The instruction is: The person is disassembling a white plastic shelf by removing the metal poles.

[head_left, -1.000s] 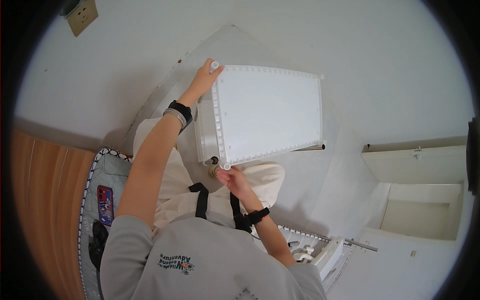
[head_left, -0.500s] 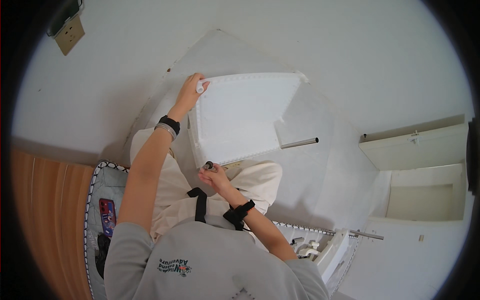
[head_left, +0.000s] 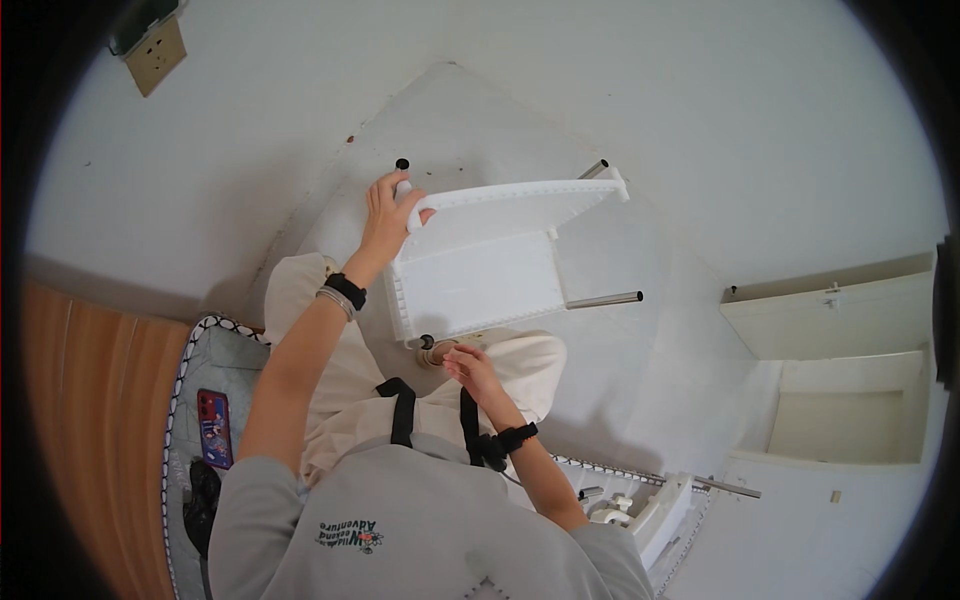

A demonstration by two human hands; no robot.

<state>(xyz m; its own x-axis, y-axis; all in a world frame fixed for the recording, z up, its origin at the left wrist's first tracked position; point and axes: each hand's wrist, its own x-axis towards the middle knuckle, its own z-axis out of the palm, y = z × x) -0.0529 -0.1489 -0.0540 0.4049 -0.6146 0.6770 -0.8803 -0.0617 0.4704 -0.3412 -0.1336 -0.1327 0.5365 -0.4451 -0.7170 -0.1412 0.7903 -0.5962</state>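
Clock is from the middle of the view, 12 being straight away from the person. Looks to me like a steadying step: the left hand (head_left: 385,218), around 10 to 11 o'clock, has its grip clamped on the near left corner of the upper white panel (head_left: 505,222), which is tilted up from about 11 to 1. The lower white panel (head_left: 478,295) is just below it, near the centre, above the floor (head_left: 620,375). Can't tell whether the two are joined.

The right hand (head_left: 472,372) is at 6, fingers loosely bent, nothing visible in it, just beside a black end cap (head_left: 427,342) at the lower panel's near corner.

IMO the next move calls for that free hand to support a second corner, since one-corner holds tend to twist.

In the way: a metal pole (head_left: 605,300) pokes out at 3, another pole (head_left: 596,169) between 1 and 2, and the trouser leg (head_left: 525,368) crowds the near edge around 5.

Elsewhere: phone (head_left: 214,428) on a grey mat (head_left: 215,350) at 8, loose white fittings (head_left: 612,512) at 5, wall socket (head_left: 156,58) at 10, cabinet door (head_left: 825,312) at 3.
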